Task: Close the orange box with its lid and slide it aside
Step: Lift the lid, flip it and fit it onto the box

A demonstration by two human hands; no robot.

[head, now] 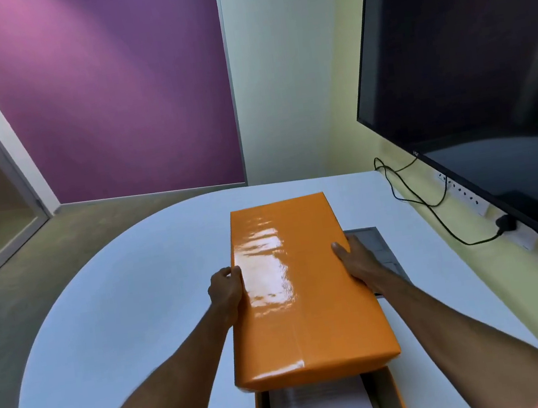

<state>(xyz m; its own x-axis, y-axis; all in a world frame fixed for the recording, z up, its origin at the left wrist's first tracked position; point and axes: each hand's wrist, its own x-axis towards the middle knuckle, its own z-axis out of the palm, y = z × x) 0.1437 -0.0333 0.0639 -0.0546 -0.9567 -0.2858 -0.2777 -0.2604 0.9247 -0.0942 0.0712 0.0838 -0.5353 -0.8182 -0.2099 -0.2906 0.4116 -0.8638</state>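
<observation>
I hold a glossy orange lid (307,288) above the table with both hands. My left hand (226,291) grips its left long edge and my right hand (355,261) grips its right long edge, thumbs on top. The lid's near end hangs over the far part of the open orange box (400,399), which sits at the table's near edge. Inside the box lies a white sheet of paper (320,407). The far end of the box is hidden under the lid.
The white table (128,292) has a rounded left end. A grey panel (375,244) is set into the tabletop just right of the lid. A large black screen (470,71) hangs on the right wall, with cables (433,205) and sockets below it.
</observation>
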